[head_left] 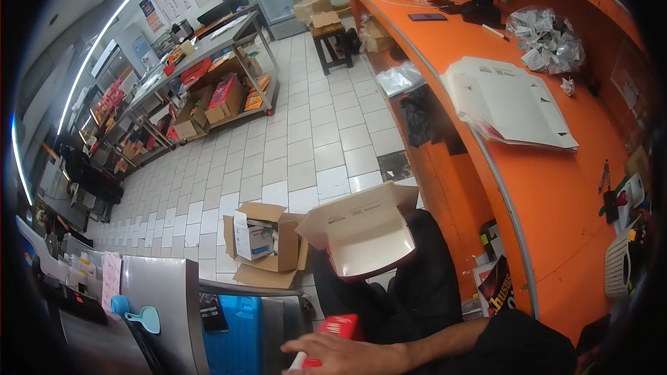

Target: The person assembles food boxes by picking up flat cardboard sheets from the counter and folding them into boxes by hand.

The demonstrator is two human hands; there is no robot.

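My right hand reaches across from the lower right at the bottom edge, its fingers closed over a small red and white box with white lettering. An open carton, white inside with a dark red outer edge, rests on my lap, its flaps raised. My black-clothed legs are beneath and beside it. My left hand is out of view.
On the right, an orange counter holds stacked flat white cartons and a bag of crumpled plastic. An open cardboard box stands on the floor. A steel cabinet is at lower left.
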